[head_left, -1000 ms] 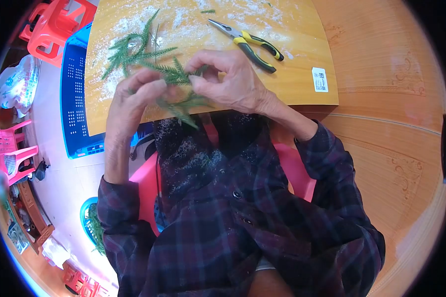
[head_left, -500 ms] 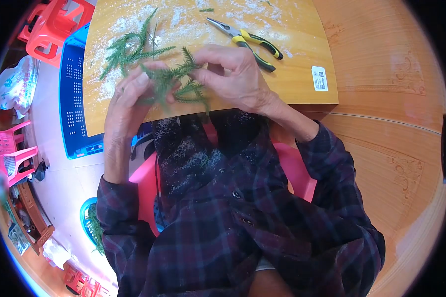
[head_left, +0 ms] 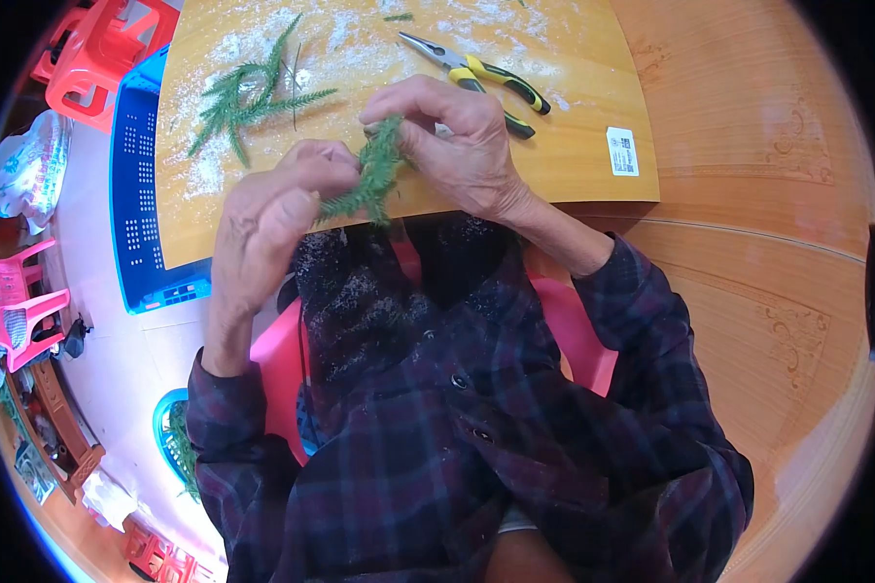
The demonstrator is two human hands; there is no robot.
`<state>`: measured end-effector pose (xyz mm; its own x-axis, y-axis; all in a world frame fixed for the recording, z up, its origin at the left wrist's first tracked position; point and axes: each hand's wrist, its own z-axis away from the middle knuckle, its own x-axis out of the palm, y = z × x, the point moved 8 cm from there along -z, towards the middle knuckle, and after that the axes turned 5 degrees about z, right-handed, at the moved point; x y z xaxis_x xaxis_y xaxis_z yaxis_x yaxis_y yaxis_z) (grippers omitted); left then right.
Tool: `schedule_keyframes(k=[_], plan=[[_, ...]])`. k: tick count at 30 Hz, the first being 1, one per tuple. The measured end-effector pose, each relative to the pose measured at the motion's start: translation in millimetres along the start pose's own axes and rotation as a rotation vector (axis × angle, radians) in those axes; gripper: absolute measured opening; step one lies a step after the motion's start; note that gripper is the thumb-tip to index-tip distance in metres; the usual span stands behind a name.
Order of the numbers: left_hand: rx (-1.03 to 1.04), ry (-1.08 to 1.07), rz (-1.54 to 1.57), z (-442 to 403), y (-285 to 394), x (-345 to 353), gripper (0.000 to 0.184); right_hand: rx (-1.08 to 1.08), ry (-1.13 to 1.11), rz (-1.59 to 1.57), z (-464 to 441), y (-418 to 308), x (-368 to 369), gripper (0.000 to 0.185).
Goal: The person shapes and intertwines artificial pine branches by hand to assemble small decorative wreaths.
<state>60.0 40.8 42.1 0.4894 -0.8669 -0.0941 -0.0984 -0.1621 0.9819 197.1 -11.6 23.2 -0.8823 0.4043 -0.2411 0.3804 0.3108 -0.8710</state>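
A green artificial sprig is held between my two hands over the table's front edge. My left hand grips its lower left end, fingers curled and thumb pressed in. On the sprig's upper right side, my right hand pinches it between thumb and fingers. Another green sprig lies on the table beyond my left hand, with a thin dark wire beside it. Pliers with yellow and black handles rest just beyond my right hand, their jaws toward the upper left.
White flakes and small green bits are scattered on the table, with a white label near its right corner. A blue crate stands left of the table. Red stools, a pink chair and a turquoise basket of greenery are farther left.
The held sprig has turned and is now bunched more upright between my hands. My left hand has rolled over, with its fingers nearer my right hand. The view has shifted slightly.
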Motion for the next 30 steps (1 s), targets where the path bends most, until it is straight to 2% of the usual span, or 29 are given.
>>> schedule_keyframes(k=[5, 10, 13, 16, 19, 22, 25, 30], plan=[[0.21, -0.129, -0.254, 0, 21, 16, 0.042, -0.042, 0.014, -0.111, 4, 0, 1, 0.012], [0.241, -0.127, -0.302, 3, 28, 21, 0.036, -0.036, -0.014, -0.167, 7, 3, 5, 0.015], [0.235, -0.07, -0.372, 3, 31, 23, 0.027, -0.172, 0.007, -0.025, 1, -12, -2, 0.018], [0.314, 0.031, -0.556, 7, 33, 25, 0.029, -0.318, 0.024, 0.168, -3, -29, -7, 0.026], [0.432, 0.082, -0.739, 12, 38, 29, 0.035, -0.121, 0.093, 0.265, 1, -22, -19, 0.03], [0.529, 0.107, -0.862, 14, 37, 32, 0.036, 0.334, 0.185, -0.119, 13, 21, -32, 0.026], [0.58, 0.116, -0.919, 15, 37, 37, 0.036, 0.489, 0.389, -0.447, 21, 36, -34, 0.023], [0.549, 0.115, -0.993, 13, 36, 39, 0.035, 0.703, 0.093, -0.442, 37, 40, -17, 0.037]])
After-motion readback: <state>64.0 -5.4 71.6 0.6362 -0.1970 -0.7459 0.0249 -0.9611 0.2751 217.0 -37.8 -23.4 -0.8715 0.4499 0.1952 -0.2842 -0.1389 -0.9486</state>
